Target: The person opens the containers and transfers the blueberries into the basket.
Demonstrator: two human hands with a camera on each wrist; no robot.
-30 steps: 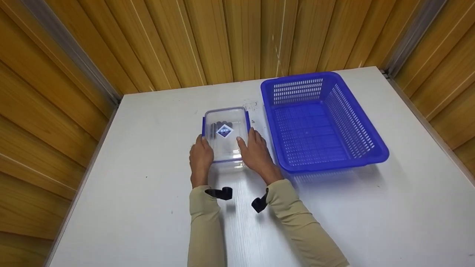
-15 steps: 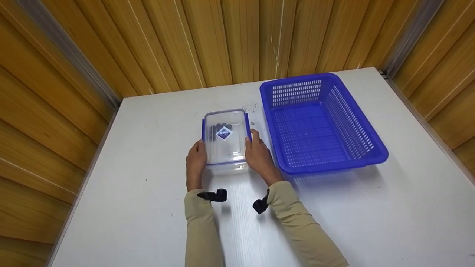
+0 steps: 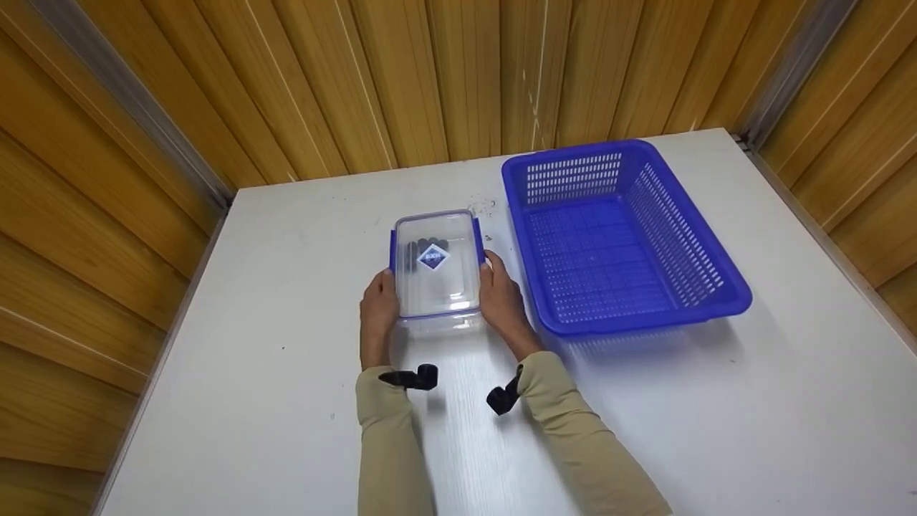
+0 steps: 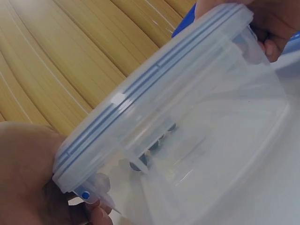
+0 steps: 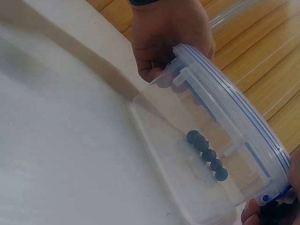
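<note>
A clear food container [image 3: 448, 290] with a blue-edged lid and a diamond-shaped label stands on the white table. My left hand [image 3: 380, 304] grips its left side, thumb along the lid's edge and fingers curled below it. On the opposite side my right hand [image 3: 503, 299] holds the container in the same way. The left wrist view shows a clear side flap [image 4: 96, 187] with a blue dot beside the left fingertips. Inside the container, several dark round things [image 5: 209, 154] lie in a row, visible through the wall in the right wrist view.
A blue plastic basket [image 3: 594, 251] with slotted walls stands right of the container, close to my right hand. Wood-patterned wall panels [image 3: 401, 79] rise behind the white table [image 3: 258, 401] and along both sides. Black wrist cameras [image 3: 426, 377] stick out from the sleeves.
My left hand has shifted left off the lid's edge to the container's side. The right thumb has drawn back from the lid's top to its right edge. The container and basket stay in place.
</note>
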